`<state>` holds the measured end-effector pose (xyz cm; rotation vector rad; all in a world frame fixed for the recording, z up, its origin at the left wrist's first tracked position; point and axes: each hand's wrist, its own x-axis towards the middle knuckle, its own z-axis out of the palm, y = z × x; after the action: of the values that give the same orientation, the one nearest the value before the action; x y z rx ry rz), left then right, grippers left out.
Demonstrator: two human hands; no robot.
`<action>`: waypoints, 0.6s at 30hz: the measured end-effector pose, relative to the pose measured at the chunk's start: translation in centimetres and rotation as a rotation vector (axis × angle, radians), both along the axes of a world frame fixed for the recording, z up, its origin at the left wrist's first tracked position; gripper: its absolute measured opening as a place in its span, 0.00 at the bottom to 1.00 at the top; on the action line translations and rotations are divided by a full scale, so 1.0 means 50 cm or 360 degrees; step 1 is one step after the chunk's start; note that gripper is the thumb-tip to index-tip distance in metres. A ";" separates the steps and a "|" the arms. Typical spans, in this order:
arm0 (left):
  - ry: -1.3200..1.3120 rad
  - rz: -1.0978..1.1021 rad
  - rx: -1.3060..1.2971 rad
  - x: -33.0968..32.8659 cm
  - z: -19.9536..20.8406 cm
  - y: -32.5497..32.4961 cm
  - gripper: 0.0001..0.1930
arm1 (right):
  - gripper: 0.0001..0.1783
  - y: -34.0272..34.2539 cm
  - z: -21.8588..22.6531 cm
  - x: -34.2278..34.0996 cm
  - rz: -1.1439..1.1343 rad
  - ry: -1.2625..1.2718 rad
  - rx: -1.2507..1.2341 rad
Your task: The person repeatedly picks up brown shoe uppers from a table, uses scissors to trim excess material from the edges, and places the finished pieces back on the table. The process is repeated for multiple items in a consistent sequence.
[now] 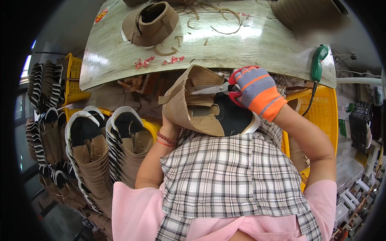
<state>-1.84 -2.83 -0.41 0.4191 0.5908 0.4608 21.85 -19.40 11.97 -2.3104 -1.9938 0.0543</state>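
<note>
A tan shoe upper (176, 105) with a black lining is held over my lap, its opening facing right. My left hand (170, 127) grips it from below on the left; its fingers are mostly hidden behind the upper. In an orange and grey glove, my right hand (257, 89) is closed around the red handles of a pair of scissors (209, 89). The blades reach left into the upper's opening, slightly apart, against the tan inner fabric. From this view I cannot tell whether they are touching a thread or an edge.
On the table (249, 48) ahead lie another tan upper (150, 25), trimmed strips (165, 52) and a green hand-held device (319, 60) with a black cord. Stacked uppers (90, 160) stand to my left. A yellow basket (325, 116) is at my right.
</note>
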 end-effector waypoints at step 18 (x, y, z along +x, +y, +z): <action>0.0432 -0.0966 -0.0038 -0.093 0.059 0.075 0.20 | 0.20 -0.093 0.025 -0.038 -0.0229 0.0594 -0.0583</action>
<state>-6.48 0.92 2.53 0.6159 0.6935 -0.1875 19.94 -24.06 13.20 -2.4076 -1.7396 0.8377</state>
